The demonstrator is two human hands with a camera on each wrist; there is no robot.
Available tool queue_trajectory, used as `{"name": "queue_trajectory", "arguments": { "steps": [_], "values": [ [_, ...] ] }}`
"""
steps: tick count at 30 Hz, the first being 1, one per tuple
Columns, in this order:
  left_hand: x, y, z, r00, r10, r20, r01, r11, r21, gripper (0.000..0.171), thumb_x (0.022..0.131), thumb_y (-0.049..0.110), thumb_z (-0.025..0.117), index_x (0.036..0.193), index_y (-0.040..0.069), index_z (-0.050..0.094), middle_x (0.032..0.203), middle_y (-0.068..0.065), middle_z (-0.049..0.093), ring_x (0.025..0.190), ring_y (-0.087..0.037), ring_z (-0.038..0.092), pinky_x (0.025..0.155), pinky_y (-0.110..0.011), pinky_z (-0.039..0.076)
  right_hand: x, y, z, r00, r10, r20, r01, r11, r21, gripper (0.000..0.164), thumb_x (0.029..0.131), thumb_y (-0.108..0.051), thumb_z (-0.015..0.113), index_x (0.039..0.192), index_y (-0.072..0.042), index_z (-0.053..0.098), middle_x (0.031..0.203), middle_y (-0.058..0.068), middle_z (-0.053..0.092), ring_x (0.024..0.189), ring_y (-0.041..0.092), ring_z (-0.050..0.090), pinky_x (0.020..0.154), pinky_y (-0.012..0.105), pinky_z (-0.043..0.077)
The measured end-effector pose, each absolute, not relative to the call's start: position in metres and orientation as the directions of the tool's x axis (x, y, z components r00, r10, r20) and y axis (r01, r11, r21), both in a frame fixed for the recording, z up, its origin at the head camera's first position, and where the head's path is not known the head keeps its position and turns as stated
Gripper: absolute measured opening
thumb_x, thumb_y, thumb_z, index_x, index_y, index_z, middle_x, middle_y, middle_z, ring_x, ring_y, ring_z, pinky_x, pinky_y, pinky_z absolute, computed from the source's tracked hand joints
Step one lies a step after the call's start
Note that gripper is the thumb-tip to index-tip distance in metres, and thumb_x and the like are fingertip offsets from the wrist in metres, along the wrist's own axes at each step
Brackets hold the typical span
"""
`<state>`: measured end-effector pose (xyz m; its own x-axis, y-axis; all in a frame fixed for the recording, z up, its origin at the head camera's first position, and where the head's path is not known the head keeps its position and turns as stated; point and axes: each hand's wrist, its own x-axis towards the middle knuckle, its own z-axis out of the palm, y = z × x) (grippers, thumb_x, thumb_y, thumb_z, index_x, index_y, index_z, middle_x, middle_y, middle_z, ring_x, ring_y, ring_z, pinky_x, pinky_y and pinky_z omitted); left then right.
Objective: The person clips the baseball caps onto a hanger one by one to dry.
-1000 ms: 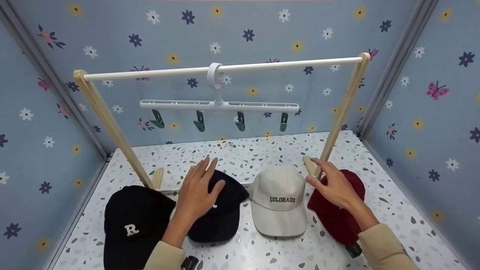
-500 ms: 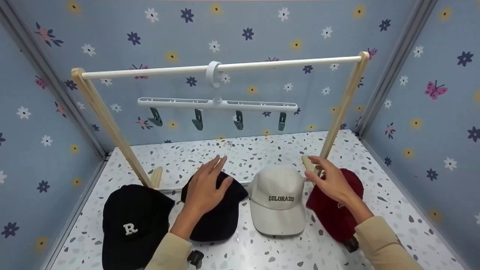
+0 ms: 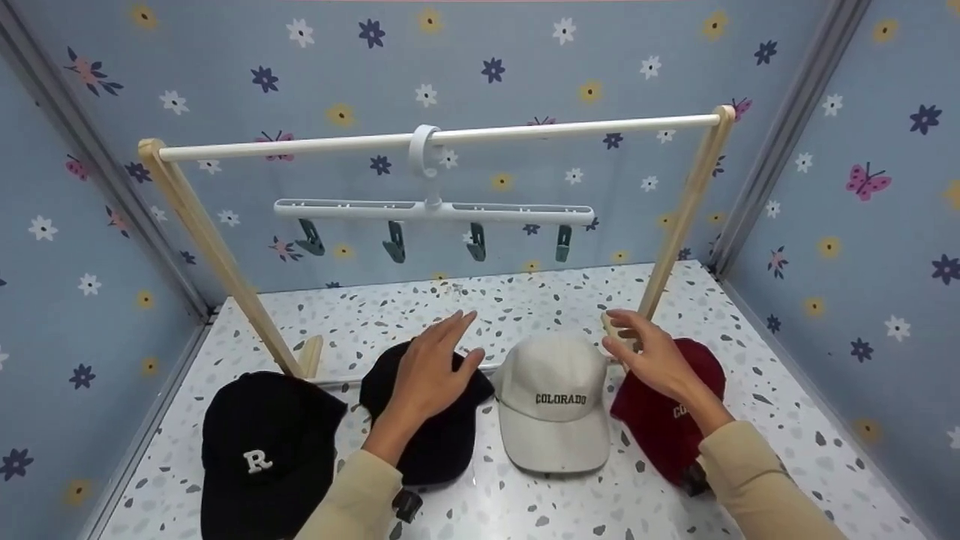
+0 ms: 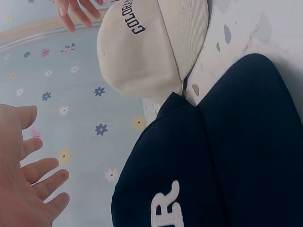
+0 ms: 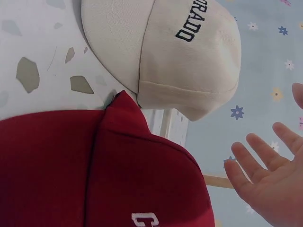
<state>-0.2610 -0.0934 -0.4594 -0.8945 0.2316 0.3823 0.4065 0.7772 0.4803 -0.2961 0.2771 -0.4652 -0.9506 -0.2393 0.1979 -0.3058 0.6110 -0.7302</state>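
My left hand (image 3: 435, 373) hovers over a dark navy cap (image 3: 442, 450), its fingers extended and holding nothing. In the left wrist view that cap shows a white letter R. To its right lies a cream cap (image 3: 555, 375) lettered COLORADO. Above a dark red cap (image 3: 705, 367) is my right hand (image 3: 658, 361), fingers spread and bare, as the right wrist view also shows. A black cap (image 3: 262, 427) with a white R lies at the far left, away from both hands.
Behind the caps stands a wooden rack with a white rail (image 3: 562, 131). From it hangs a white hanger (image 3: 345, 208) with several dark green clips (image 3: 395, 242). Flowered walls (image 3: 480, 45) enclose the speckled tabletop (image 3: 525, 292).
My left hand has drifted right across the navy cap towards the cream one. The right hand has shifted slightly left. The caps lie as before.
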Motion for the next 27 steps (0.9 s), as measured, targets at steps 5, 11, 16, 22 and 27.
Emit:
{"name": "queue_trajectory", "arguments": {
  "steps": [5, 11, 16, 22, 27],
  "values": [
    [-0.267, -0.085, -0.46, -0.901, 0.24, 0.361, 0.406, 0.761, 0.506, 0.058, 0.108, 0.044, 0.061, 0.161, 0.024, 0.048, 0.165, -0.006, 0.047, 0.15, -0.033, 0.045, 0.121, -0.059, 0.036, -0.303, 0.27, -0.467, -0.946, -0.251, 0.204, -0.315, 0.566, -0.762, 0.057, 0.107, -0.031, 0.067, 0.153, -0.003, 0.051, 0.149, 0.026, 0.058, 0.135, 0.046, 0.058, 0.113, 0.061, 0.045],
    [-0.272, -0.077, -0.461, -0.894, 0.255, 0.369, 0.425, 0.747, 0.512, 0.056, 0.108, 0.042, 0.061, 0.159, 0.022, 0.051, 0.162, -0.008, 0.05, 0.149, -0.034, 0.047, 0.119, -0.06, 0.038, -0.308, 0.266, -0.469, -0.95, -0.247, 0.191, -0.301, 0.566, -0.767, 0.055, 0.107, -0.031, 0.067, 0.153, -0.005, 0.052, 0.148, 0.025, 0.059, 0.136, 0.044, 0.058, 0.113, 0.059, 0.046],
    [-0.276, -0.072, -0.462, -0.901, 0.25, 0.354, 0.413, 0.744, 0.526, 0.056, 0.107, 0.043, 0.062, 0.159, 0.024, 0.052, 0.161, -0.006, 0.051, 0.148, -0.034, 0.048, 0.118, -0.059, 0.04, -0.311, 0.262, -0.471, -0.953, -0.249, 0.174, -0.29, 0.574, -0.766, 0.056, 0.107, -0.032, 0.066, 0.153, -0.004, 0.052, 0.148, 0.028, 0.058, 0.133, 0.048, 0.059, 0.11, 0.062, 0.048],
    [-0.282, -0.066, -0.468, -0.91, 0.243, 0.335, 0.398, 0.736, 0.548, 0.054, 0.108, 0.041, 0.062, 0.158, 0.025, 0.053, 0.16, -0.006, 0.053, 0.147, -0.033, 0.05, 0.117, -0.058, 0.041, -0.315, 0.256, -0.474, -0.962, -0.241, 0.125, -0.25, 0.602, -0.759, 0.055, 0.107, -0.031, 0.065, 0.154, -0.007, 0.051, 0.15, 0.026, 0.057, 0.135, 0.047, 0.057, 0.11, 0.063, 0.047],
    [-0.283, -0.061, -0.473, -0.911, 0.251, 0.327, 0.402, 0.721, 0.565, 0.053, 0.108, 0.04, 0.062, 0.157, 0.024, 0.054, 0.158, -0.008, 0.054, 0.145, -0.035, 0.051, 0.116, -0.06, 0.043, -0.316, 0.255, -0.481, -0.963, -0.242, 0.122, -0.248, 0.606, -0.756, 0.055, 0.107, -0.034, 0.066, 0.153, -0.008, 0.052, 0.148, 0.024, 0.059, 0.134, 0.047, 0.058, 0.11, 0.062, 0.047]
  ]
}}
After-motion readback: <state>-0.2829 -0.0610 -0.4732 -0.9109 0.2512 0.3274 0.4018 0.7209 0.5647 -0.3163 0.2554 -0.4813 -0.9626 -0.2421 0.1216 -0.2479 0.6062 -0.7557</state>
